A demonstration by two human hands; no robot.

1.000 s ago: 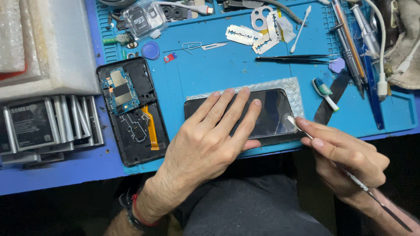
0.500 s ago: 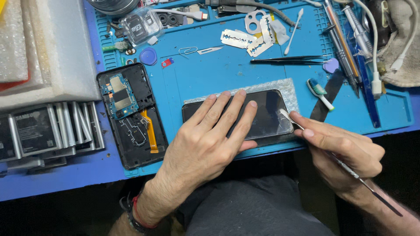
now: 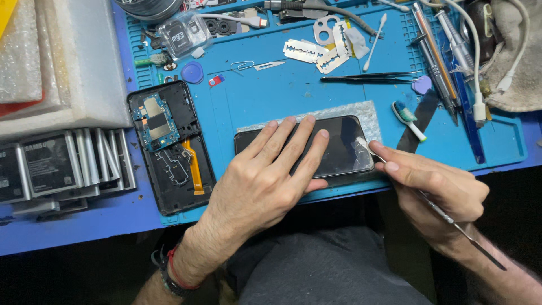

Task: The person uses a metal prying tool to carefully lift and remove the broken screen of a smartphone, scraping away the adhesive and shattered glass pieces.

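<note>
Flat and spread, my left hand (image 3: 265, 181) presses palm-down on the black phone screen (image 3: 339, 148), four fingers fanned across the glass and gripping nothing. That screen is my landmark: it lies lengthwise on a silvery padded sheet (image 3: 370, 113) near the front edge of the blue work mat (image 3: 271, 96). At the screen's right end, my right hand (image 3: 437, 195) is closed around a thin metal pry tool (image 3: 446, 217), held like a pen, its tip touching the glass at a whitish smear near the right corner. Left of the screen lies an opened phone body (image 3: 172, 147) with its small blue circuit board (image 3: 151, 121) and orange flex cable exposed. Farther left of it, off the mat, a row of grey batteries (image 3: 73, 164) stands on edge. Beyond the screen, toward the far side of the mat, razor blades (image 3: 316, 53) are scattered, with a cotton swab (image 3: 374, 35) and black tweezers (image 3: 370, 78) to their right. Just right of the screen rests a small brush with a teal and white head (image 3: 407, 118), beside a black strip. Farther right, pens and drivers (image 3: 437, 62) lie in a row by a white cable (image 3: 474, 62) and a crumpled cloth (image 3: 516, 56). Behind the opened phone body, a round blue cap (image 3: 192, 72) sits near a clear memory-card case (image 3: 182, 35).
</note>
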